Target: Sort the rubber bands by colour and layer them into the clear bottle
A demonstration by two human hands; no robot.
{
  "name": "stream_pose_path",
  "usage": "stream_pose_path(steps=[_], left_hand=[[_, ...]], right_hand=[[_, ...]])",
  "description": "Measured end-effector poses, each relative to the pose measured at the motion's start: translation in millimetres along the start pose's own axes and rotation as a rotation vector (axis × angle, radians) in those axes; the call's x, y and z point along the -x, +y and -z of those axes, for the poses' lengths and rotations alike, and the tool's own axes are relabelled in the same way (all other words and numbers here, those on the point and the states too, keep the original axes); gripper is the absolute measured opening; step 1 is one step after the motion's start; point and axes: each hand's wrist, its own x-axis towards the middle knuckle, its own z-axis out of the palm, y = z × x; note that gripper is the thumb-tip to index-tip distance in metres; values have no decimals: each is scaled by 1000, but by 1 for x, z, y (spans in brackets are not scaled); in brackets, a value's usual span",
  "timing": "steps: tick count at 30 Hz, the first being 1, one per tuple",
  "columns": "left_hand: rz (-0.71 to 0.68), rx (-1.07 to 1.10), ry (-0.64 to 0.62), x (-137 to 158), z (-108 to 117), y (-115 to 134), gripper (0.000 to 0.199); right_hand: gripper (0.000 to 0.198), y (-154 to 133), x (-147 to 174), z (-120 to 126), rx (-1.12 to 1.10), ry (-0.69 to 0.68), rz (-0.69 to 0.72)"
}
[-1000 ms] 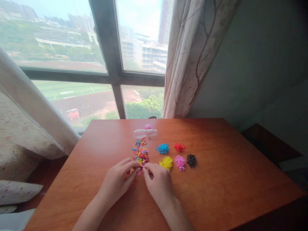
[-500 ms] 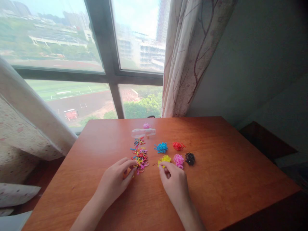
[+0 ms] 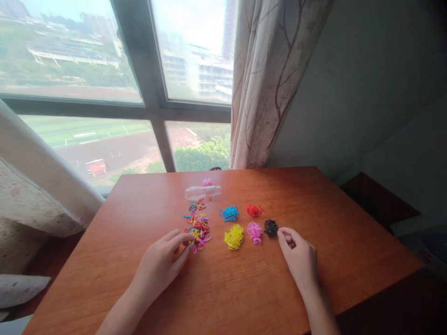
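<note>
Both hands at the bands!
Left hand (image 3: pixel 164 258), narrow, grip unclear, at the mixed pile (image 3: pixel 198 226) toward the surface's (image 3: pixel 209 293) left edge; right hand (image 3: pixel 299 253), narrow, hold unclear, at the black pile's (image 3: pixel 271 228) right-edge side

You've free table (image 3: pixel 223 293) btwn your L hand (image 3: pixel 159 260) & R hand (image 3: pixel 301 260), nr side; just past it, yellow pile (image 3: pixel 233 237), pink pile (image 3: pixel 254 232) & black pile (image 3: pixel 270 228) block you.
</note>
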Motion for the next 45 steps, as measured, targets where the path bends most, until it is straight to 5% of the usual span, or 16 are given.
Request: stream_pose_path(steps=[14,27,45], left_hand=[[-1,40,-37,-1,5,1,22],[173,-61,-135,14,11,3,16],[174,-125,-212,21,1,5,26]], right_hand=[[43,-17,13,-4,5,13,66],[22,-82,65,-43,-228,-276,325],[20,-94,77,-46,-202,-371,371]])
